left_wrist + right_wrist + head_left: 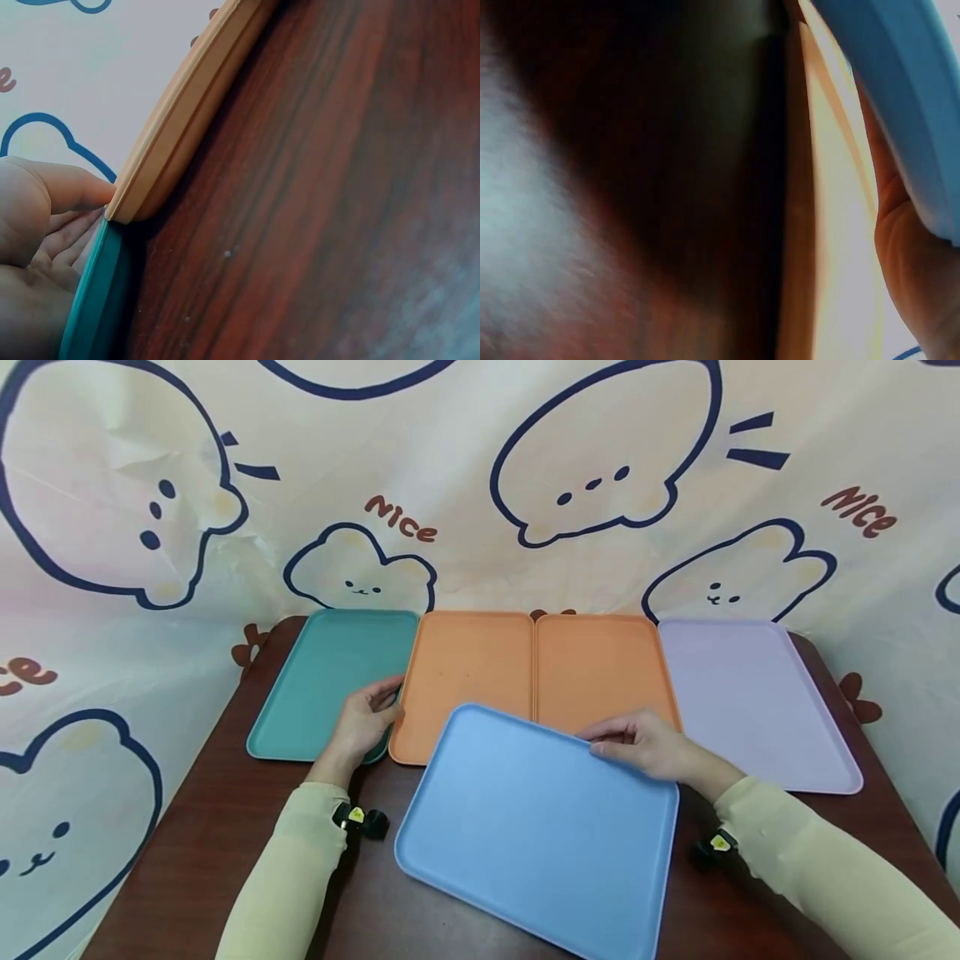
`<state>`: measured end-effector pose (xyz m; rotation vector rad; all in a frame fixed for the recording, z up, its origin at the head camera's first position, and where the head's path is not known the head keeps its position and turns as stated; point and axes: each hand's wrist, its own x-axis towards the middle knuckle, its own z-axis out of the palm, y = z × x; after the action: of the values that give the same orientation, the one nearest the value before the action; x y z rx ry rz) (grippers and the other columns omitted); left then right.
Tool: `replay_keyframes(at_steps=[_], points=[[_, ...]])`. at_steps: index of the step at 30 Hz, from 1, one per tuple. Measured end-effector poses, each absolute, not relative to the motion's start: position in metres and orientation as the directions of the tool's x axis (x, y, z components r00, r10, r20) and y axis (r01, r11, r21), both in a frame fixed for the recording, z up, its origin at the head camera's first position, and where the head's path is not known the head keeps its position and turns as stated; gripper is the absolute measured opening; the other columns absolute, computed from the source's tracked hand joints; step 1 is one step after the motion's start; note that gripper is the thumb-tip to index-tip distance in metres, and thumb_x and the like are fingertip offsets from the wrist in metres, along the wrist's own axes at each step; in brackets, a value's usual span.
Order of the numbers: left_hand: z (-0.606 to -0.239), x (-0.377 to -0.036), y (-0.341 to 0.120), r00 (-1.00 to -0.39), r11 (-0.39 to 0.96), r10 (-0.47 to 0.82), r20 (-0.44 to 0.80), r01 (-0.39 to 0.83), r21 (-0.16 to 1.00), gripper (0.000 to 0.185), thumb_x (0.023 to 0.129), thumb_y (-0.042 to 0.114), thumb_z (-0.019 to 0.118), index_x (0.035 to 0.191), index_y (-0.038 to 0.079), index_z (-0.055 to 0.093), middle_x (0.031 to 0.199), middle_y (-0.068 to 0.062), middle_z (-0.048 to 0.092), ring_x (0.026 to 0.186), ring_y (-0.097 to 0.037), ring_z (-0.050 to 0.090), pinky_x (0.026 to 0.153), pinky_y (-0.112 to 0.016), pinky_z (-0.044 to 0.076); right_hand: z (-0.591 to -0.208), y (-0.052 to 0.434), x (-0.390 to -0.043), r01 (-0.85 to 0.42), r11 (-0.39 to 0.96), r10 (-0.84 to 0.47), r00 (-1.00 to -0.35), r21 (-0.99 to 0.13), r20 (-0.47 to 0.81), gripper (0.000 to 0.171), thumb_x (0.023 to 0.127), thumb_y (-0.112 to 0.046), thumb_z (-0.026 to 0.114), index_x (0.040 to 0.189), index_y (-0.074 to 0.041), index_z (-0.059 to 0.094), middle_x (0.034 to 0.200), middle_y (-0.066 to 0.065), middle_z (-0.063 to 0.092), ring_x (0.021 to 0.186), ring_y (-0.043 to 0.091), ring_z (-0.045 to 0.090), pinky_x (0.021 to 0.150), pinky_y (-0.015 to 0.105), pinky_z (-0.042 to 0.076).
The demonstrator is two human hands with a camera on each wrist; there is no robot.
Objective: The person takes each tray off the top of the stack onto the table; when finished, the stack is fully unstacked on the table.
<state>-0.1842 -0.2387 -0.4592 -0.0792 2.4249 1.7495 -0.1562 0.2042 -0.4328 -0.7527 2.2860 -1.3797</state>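
Note:
My right hand (648, 747) grips the far edge of a light blue tray (540, 827), fingers behind its rim and thumb over the front. The blue tray is tilted in front of the other trays and overlaps the near part of two orange ones; the right wrist view shows its underside (907, 97) beside the palm. My left hand (363, 718) lies over the right side of a green tray (330, 685). Its fingertips touch the left edge of the left orange tray (472, 668). In the left wrist view, a digit (79, 187) meets that orange rim (150, 142), right where it adjoins the green tray.
A second orange tray (600, 664) stands against the first, and a lilac tray (757, 702) lies to its right. All rest in a row along the back of a dark brown table (202, 835). A cartoon-printed cloth (465, 452) hangs behind and beside it.

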Motion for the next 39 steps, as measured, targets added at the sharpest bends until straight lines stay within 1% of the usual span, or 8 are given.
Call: replay_keyframes(at_steps=[3, 7, 10, 15, 18, 25, 33, 39], points=[[-0.459, -0.184, -0.239, -0.987, 0.319, 0.044, -0.154, -0.132, 0.938, 0.051, 0.094, 0.004, 0.056, 0.143, 0.015, 0.044, 0.149, -0.004, 0.039, 0.138, -0.023, 0.036, 0.107, -0.036, 0.039, -0.436, 0.198, -0.152, -0.277, 0.388, -0.664, -0.745, -0.879, -0.058, 0.023, 0.092, -0.025, 0.064, 0.114, -0.019, 0.071, 0.104, -0.002, 0.072, 0.081, 0.015, 0.07, 0.067, 0.032, 0.057], [-0.459, -0.184, -0.238, -0.986, 0.322, 0.044, -0.158, -0.135, 0.937, 0.051, 0.095, 0.005, 0.055, 0.143, 0.015, 0.044, 0.149, -0.005, 0.039, 0.138, -0.023, 0.035, 0.106, -0.037, 0.04, -0.436, 0.191, -0.146, -0.348, 0.404, -0.718, -0.694, -0.846, -0.057, 0.023, 0.094, -0.026, 0.062, 0.115, -0.022, 0.07, 0.105, -0.007, 0.071, 0.083, 0.011, 0.069, 0.07, 0.03, 0.057], [-0.459, -0.184, -0.237, -0.987, 0.318, 0.042, -0.158, -0.137, 0.938, 0.051, 0.095, 0.005, 0.055, 0.143, 0.015, 0.045, 0.149, -0.006, 0.039, 0.138, -0.024, 0.035, 0.107, -0.038, 0.039, -0.437, 0.187, -0.145, -0.439, 0.404, -0.742, -0.67, -0.802, -0.008, 0.022, 0.094, -0.023, 0.061, 0.114, -0.021, 0.07, 0.105, -0.009, 0.07, 0.084, 0.009, 0.066, 0.071, 0.026, 0.055], [-0.457, -0.183, -0.236, -0.987, 0.327, 0.038, -0.159, -0.138, 0.935, 0.05, 0.094, 0.006, 0.056, 0.143, 0.015, 0.045, 0.149, -0.006, 0.039, 0.138, -0.023, 0.036, 0.107, -0.037, 0.04, -0.438, 0.181, -0.144, -0.563, 0.394, -0.767, -0.637, -0.727, 0.078, 0.02, 0.093, -0.016, 0.062, 0.11, -0.019, 0.072, 0.09, -0.01, 0.064, 0.072, 0.005, 0.057, 0.061, 0.022, 0.049], [-0.456, -0.183, -0.236, -0.986, 0.332, 0.041, -0.163, -0.14, 0.933, 0.051, 0.094, 0.005, 0.056, 0.143, 0.015, 0.045, 0.149, -0.006, 0.039, 0.138, -0.023, 0.035, 0.107, -0.037, 0.04, -0.439, 0.179, -0.143, -0.607, 0.407, -0.771, -0.629, -0.682, 0.1, 0.019, 0.092, -0.015, 0.063, 0.109, -0.02, 0.073, 0.084, -0.011, 0.059, 0.069, 0.004, 0.052, 0.058, 0.02, 0.047], [-0.453, -0.182, -0.235, -0.986, 0.334, 0.048, -0.157, -0.132, 0.933, 0.05, 0.095, 0.006, 0.055, 0.143, 0.015, 0.045, 0.149, -0.007, 0.039, 0.138, -0.024, 0.035, 0.107, -0.038, 0.039, -0.441, 0.174, -0.136, -0.686, 0.457, -0.776, -0.618, -0.567, 0.122, 0.019, 0.089, -0.014, 0.067, 0.106, -0.02, 0.073, 0.092, -0.015, 0.057, 0.079, 0.0, 0.052, 0.067, 0.019, 0.048], [-0.454, -0.182, -0.237, -0.987, 0.336, 0.062, -0.148, -0.119, 0.934, 0.051, 0.095, 0.005, 0.055, 0.144, 0.015, 0.044, 0.149, -0.006, 0.039, 0.138, -0.023, 0.035, 0.107, -0.036, 0.039, -0.439, 0.168, -0.127, -0.692, 0.565, -0.744, -0.663, -0.45, 0.084, 0.012, 0.09, -0.019, 0.067, 0.1, -0.021, 0.071, 0.094, -0.014, 0.056, 0.082, 0.0, 0.053, 0.072, 0.02, 0.05], [-0.453, -0.183, -0.237, -0.99, 0.353, 0.062, -0.13, -0.1, 0.93, 0.05, 0.095, 0.005, 0.056, 0.143, 0.014, 0.045, 0.148, -0.007, 0.041, 0.137, -0.024, 0.037, 0.107, -0.037, 0.039, -0.439, 0.166, -0.129, -0.72, 0.561, -0.747, -0.653, -0.408, 0.126, 0.01, 0.089, -0.016, 0.068, 0.097, -0.018, 0.072, 0.092, -0.011, 0.058, 0.082, 0.002, 0.055, 0.072, 0.023, 0.05]])
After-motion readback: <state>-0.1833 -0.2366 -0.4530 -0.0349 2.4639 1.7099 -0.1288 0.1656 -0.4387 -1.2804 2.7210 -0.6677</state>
